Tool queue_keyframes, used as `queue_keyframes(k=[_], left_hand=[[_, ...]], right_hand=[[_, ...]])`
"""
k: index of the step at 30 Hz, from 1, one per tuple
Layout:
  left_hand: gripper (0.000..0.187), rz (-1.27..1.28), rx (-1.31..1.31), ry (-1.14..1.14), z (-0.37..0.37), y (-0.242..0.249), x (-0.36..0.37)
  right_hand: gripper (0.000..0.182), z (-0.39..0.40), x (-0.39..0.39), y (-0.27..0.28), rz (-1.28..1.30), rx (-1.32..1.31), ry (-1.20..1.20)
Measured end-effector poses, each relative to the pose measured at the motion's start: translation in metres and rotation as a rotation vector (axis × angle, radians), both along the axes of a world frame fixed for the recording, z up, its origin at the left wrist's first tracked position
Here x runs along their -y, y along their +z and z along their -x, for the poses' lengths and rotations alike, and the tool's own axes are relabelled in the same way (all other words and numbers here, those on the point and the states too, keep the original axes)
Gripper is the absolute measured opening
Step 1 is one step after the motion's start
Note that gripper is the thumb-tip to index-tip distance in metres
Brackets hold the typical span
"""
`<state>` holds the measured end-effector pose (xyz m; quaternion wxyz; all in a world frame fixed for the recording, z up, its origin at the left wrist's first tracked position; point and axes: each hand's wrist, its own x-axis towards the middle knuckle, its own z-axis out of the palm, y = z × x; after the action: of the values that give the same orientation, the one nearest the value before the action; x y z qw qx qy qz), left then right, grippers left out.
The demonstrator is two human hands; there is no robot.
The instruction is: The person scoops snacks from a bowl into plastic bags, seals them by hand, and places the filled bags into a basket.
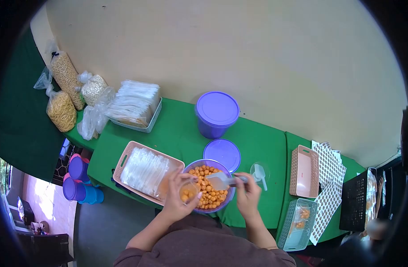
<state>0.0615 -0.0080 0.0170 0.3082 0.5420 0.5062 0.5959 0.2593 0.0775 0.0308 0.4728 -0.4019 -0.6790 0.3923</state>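
My left hand (173,205) is wrapped round a small clear plastic cup (188,191) with a few orange balls in its bottom. The cup is at the left rim of a purple tub (232,194) filled with round orange snack balls (211,197). My right hand (249,198) grips the handle of a translucent scoop (218,181), whose head lies over the snack balls, pointing toward the cup. Beside my left hand, a pink basket (126,148) holds a stack of clear plastic packaging (144,171).
A lidded purple bucket (217,109) and a loose purple lid (222,154) are behind the tub. Another scoop (260,173) lies at right. Further right are a pink basket (305,173) and a grey-green basket (293,240). Bagged snacks (61,111) stand far left.
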Motion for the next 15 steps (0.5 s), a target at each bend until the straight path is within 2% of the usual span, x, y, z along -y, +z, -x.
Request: queue_keyframes(k=[1,3,5,10,12,15], left_hand=[[0.086,0.000,-0.001,-0.001,0.005,0.003,0.000],[0.081,-0.016,0.032,0.097,0.013,0.008,0.001],[0.079,-0.007,0.043,0.114,0.019,0.010,0.002],[0.075,0.021,0.063,0.160,0.023,0.005,0.005],[0.072,0.035,0.066,0.183,0.023,0.002,0.006],[0.072,0.041,0.064,0.176,0.022,0.003,0.006]], right_hand=[[0.016,0.005,-0.005,-0.021,0.000,-0.001,-0.001],[0.016,0.012,-0.012,-0.070,0.330,0.091,0.144],[0.017,0.015,-0.008,-0.113,0.344,0.108,0.164],[0.021,0.016,-0.012,-0.111,0.502,0.035,0.204],[0.024,0.014,-0.016,-0.118,0.679,-0.074,0.255],[0.027,0.013,-0.014,-0.120,0.697,-0.118,0.256]])
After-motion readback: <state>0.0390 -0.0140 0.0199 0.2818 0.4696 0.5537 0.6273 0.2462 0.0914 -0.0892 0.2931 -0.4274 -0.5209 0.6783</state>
